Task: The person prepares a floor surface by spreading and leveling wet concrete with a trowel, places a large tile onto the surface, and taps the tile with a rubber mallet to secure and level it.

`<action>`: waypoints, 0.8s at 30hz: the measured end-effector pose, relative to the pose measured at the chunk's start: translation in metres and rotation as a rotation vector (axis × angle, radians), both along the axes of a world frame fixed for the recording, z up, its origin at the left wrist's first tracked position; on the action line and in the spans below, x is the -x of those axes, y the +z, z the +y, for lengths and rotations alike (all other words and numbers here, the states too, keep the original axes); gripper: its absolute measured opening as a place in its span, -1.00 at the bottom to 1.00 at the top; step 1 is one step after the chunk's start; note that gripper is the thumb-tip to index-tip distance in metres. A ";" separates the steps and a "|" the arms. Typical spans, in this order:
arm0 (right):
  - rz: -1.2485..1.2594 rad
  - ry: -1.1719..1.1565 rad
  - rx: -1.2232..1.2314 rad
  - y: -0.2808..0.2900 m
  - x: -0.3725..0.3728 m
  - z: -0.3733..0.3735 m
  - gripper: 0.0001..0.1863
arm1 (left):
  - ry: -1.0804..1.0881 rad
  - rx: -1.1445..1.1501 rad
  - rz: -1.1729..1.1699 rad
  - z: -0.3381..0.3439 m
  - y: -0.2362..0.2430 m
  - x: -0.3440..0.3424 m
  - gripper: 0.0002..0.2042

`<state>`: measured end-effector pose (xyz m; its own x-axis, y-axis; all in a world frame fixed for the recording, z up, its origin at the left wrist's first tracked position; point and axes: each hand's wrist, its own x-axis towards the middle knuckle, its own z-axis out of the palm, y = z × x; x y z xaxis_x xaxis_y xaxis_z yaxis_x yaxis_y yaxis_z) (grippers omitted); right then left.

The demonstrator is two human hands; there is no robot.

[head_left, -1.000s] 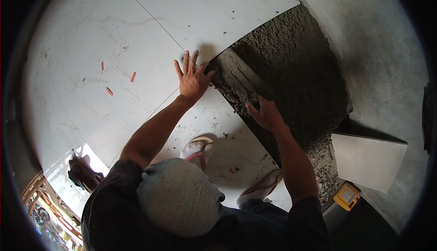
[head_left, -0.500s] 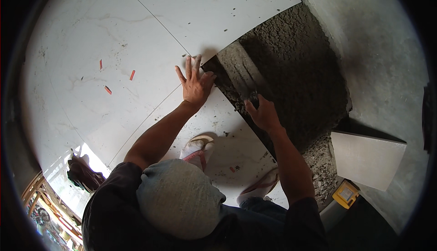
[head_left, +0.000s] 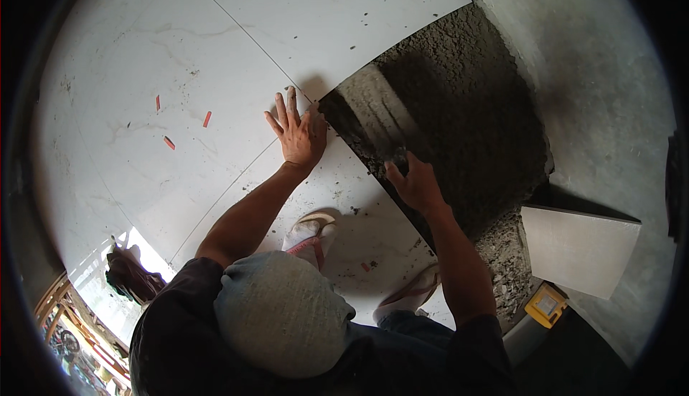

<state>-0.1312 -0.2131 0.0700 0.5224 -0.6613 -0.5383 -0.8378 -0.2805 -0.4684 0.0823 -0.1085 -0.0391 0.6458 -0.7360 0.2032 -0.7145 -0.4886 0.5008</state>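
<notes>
My left hand (head_left: 298, 134) is spread open, pressing on the white marble-veined tiles (head_left: 115, 58) beside the corner where they meet the dark wet mortar (head_left: 474, 109). My right hand (head_left: 413, 184) is closed round the handle of a trowel, whose long, smeared blade (head_left: 369, 98) lies across the mortar just right of that corner; the blade looks slightly blurred. Below my hands, my feet in sandals (head_left: 308, 241) stand on the tile along the mortar's edge. Small red strips (head_left: 207, 119) are scattered on the tiles at left.
At right are a grey concrete surface (head_left: 596, 73), a loose pale tile (head_left: 578, 249) tilted beside rough mortar and a yellow boxy object (head_left: 547, 306). At lower left lie a dark bundle (head_left: 135, 275) and clutter with a wheel (head_left: 69, 340). My cloth-covered head (head_left: 283, 313) fills the lower middle.
The trowel blade has moved slightly up and rightward from a second ago. My left hand has shifted a little left along the tile in the last half second, staying spread.
</notes>
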 end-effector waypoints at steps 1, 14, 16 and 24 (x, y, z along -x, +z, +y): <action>-0.053 0.001 0.032 -0.001 0.001 0.000 -0.29 | -0.015 -0.037 -0.019 -0.001 0.001 0.001 -0.68; 0.041 0.084 0.108 0.001 0.002 0.006 -0.43 | -0.096 0.006 0.024 0.010 0.006 0.000 -0.55; 0.086 0.049 0.018 0.004 0.001 0.008 -0.43 | -0.075 0.013 0.059 0.019 0.004 0.001 -0.52; 0.101 0.197 0.006 0.006 -0.007 0.001 -0.37 | -0.402 0.071 0.275 0.118 0.025 0.049 -0.62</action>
